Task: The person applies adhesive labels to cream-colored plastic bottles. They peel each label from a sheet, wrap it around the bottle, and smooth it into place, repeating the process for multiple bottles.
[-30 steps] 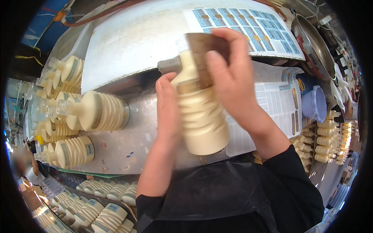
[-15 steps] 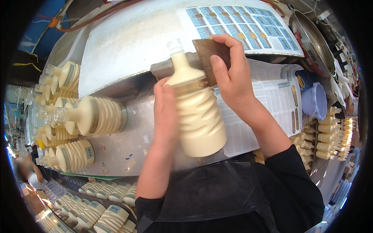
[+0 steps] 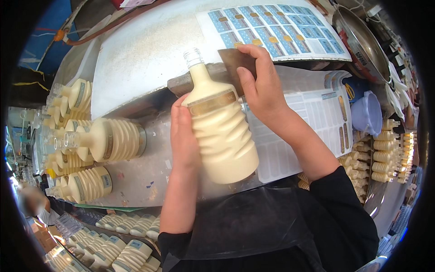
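A cream-coloured bottle (image 3: 222,140) with a wavy ribbed body and a clear threaded neck lies tilted in front of me, its neck pointing away. Around its shoulder runs a gold band label (image 3: 212,103). My left hand (image 3: 185,131) is wrapped against the bottle's left side, fingers at the shoulder. In my right hand (image 3: 260,81) a flat dark brown scraper (image 3: 235,68) is pinched between thumb and fingers, just beside the bottle's shoulder. Behind the neck sits a grey block (image 3: 180,85), partly hidden by the bottle.
Several labelled bottles (image 3: 120,139) lie at the left of the metal table (image 3: 136,181). Beyond is a white board (image 3: 145,45) with a blue label sheet (image 3: 272,29). A mostly stripped sheet (image 3: 299,113), a lilac bucket (image 3: 368,113) and a metal pan (image 3: 362,41) are at the right.
Both hands have shifted slightly left with the bottle. The bottle has turned a little, showing the gold band more fully, and the scraper has moved left with my right hand.
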Demonstrator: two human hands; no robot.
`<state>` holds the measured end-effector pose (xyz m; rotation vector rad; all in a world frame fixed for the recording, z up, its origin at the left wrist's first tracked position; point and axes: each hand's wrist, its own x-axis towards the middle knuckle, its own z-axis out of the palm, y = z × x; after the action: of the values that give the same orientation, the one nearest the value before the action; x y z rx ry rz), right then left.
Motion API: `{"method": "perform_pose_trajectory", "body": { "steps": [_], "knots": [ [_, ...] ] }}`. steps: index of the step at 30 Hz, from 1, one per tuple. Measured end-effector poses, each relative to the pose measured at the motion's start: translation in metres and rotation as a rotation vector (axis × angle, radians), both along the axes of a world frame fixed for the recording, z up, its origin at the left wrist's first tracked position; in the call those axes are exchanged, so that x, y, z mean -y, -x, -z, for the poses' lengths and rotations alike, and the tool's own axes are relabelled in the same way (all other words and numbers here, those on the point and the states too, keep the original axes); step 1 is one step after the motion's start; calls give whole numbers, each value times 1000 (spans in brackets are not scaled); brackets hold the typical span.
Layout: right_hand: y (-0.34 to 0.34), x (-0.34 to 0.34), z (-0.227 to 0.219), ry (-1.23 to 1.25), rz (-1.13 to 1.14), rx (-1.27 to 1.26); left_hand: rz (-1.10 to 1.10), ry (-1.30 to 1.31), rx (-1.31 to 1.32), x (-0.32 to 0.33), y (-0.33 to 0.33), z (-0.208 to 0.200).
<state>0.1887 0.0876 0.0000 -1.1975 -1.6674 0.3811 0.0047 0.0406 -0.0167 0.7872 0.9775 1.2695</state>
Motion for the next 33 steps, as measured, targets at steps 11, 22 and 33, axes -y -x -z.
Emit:
{"method": "perform_pose_trajectory", "body": {
  "steps": [11,22,33],
  "knots": [
    [60,15,-44,86,-31,43,-58,55,124,9,-11,-20],
    [72,12,-56,-12,26,410,-58,64,177,10,-11,-16],
    [33,6,-35,75,-5,184,0,-23,-225,1,-1,-5]
  ]
}}
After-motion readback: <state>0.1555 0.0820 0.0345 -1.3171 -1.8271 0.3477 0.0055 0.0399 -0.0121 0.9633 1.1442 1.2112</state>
